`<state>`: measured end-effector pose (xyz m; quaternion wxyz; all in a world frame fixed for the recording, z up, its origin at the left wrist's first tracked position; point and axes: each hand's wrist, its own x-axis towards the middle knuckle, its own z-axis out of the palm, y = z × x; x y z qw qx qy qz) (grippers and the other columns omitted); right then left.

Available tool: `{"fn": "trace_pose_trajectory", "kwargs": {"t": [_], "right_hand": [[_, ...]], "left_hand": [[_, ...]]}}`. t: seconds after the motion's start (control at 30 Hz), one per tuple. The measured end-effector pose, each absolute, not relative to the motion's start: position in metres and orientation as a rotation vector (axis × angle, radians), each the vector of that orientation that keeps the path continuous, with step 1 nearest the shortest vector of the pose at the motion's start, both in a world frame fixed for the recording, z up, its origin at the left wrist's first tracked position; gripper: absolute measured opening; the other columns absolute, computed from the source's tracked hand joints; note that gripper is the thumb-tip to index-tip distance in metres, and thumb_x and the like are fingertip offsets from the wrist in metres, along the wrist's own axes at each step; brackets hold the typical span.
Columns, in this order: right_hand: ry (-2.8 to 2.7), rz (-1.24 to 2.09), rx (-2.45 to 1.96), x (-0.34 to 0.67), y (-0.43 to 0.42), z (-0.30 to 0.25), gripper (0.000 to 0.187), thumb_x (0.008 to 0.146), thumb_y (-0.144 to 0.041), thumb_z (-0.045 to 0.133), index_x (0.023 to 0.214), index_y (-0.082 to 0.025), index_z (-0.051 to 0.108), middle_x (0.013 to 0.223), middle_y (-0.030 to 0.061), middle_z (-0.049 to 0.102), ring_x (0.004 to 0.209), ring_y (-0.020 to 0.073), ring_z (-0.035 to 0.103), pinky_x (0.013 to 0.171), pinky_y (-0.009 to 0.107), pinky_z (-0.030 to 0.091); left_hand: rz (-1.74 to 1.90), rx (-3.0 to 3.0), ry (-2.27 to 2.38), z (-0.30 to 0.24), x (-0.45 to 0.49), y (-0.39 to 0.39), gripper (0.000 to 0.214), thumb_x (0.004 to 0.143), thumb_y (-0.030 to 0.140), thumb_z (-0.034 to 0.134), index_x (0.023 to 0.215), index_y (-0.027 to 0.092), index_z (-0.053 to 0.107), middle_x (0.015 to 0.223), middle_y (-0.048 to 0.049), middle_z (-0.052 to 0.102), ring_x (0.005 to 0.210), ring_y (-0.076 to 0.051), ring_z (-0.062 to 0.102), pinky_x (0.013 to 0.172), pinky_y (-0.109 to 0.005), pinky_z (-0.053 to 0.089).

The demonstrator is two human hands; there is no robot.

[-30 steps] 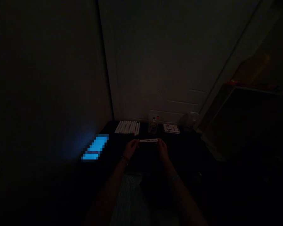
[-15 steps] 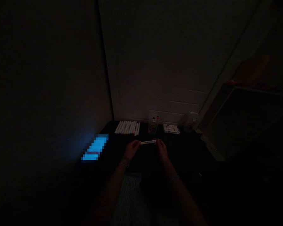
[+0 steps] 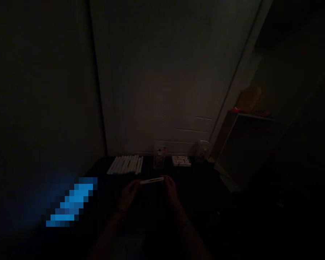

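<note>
A white marker pen (image 3: 152, 180) with dark print on its barrel is held level above the dark tabletop, its right end slightly higher. My left hand (image 3: 129, 193) pinches its left end, and my right hand (image 3: 170, 187) grips the other end between closed fingers. Just beyond my left hand lies a row of several white markers (image 3: 126, 164), side by side. A clear container (image 3: 159, 159) with a small bottle-like shape inside stands behind the held marker. To its right is a flat white box (image 3: 181, 161) with coloured marks. Dim light hides finer detail.
A glowing blue pixelated screen (image 3: 73, 202) lies at the left. Another clear container (image 3: 202, 150) stands at the table's back right, by the pale wall (image 3: 151, 90). Farther right is a cabinet (image 3: 246, 144) with an orange-yellow object (image 3: 249, 98) on top.
The camera view has shifted, so everything sits lower and further left, and the picture is blurrier. Both hands still hold the marker by its ends.
</note>
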<state>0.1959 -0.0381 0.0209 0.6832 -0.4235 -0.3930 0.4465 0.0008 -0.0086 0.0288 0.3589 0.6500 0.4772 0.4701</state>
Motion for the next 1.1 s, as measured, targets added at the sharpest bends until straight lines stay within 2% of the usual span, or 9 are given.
{"fn": "trace_pose_trajectory", "kwargs": {"t": [0.07,0.47,0.63,0.9,1.1], "right_hand": [[-0.857,0.984,-0.958,0.197,-0.038,0.021,0.037,0.074,-0.051,0.049,0.090,-0.020,0.063,0.087,0.0032,0.062,0.077,0.0144,0.054,0.069,0.024,0.042],[-0.807,1.005,-0.940,0.197,-0.038,0.026,0.037,0.074,-0.052,0.047,0.089,-0.021,0.063,0.086,0.0020,0.062,0.077,0.0136,0.054,0.068,0.024,0.042],[-0.820,1.007,-0.977,0.198,-0.040,0.027,0.039,0.074,-0.053,0.048,0.090,-0.021,0.063,0.085,0.0022,0.062,0.075,0.0135,0.054,0.065,0.023,0.042],[-0.862,0.993,-0.988,0.198,-0.043,0.029,0.038,0.074,-0.052,0.048,0.090,-0.020,0.063,0.085,0.0023,0.062,0.075,0.0129,0.054,0.067,0.023,0.042],[-0.811,1.021,-0.940,0.197,-0.040,0.026,0.036,0.073,-0.050,0.051,0.088,-0.020,0.064,0.085,0.0021,0.062,0.074,0.0122,0.054,0.066,0.022,0.042]], "left_hand": [[1.186,1.683,1.248,0.027,0.000,-0.006,0.042,0.072,0.052,0.046,0.097,0.022,0.060,0.082,-0.0016,0.066,0.069,-0.016,0.057,0.064,-0.026,0.043],[1.154,1.748,1.323,0.033,0.004,-0.011,0.045,0.072,0.058,0.039,0.063,0.019,0.060,0.068,-0.0004,0.064,0.062,-0.015,0.055,0.060,-0.024,0.041],[1.164,1.729,1.301,0.037,0.005,-0.013,0.046,0.071,0.059,0.041,0.068,0.019,0.064,0.070,-0.0014,0.065,0.064,-0.015,0.056,0.061,-0.025,0.041],[1.183,1.651,1.312,0.041,0.008,-0.018,0.050,0.071,0.060,0.041,0.067,0.017,0.065,0.059,-0.0016,0.062,0.057,-0.014,0.052,0.055,-0.024,0.038],[1.173,1.676,1.298,0.036,0.006,-0.016,0.049,0.073,0.058,0.039,0.069,0.016,0.065,0.065,-0.0026,0.063,0.062,-0.015,0.053,0.058,-0.024,0.039]]}}
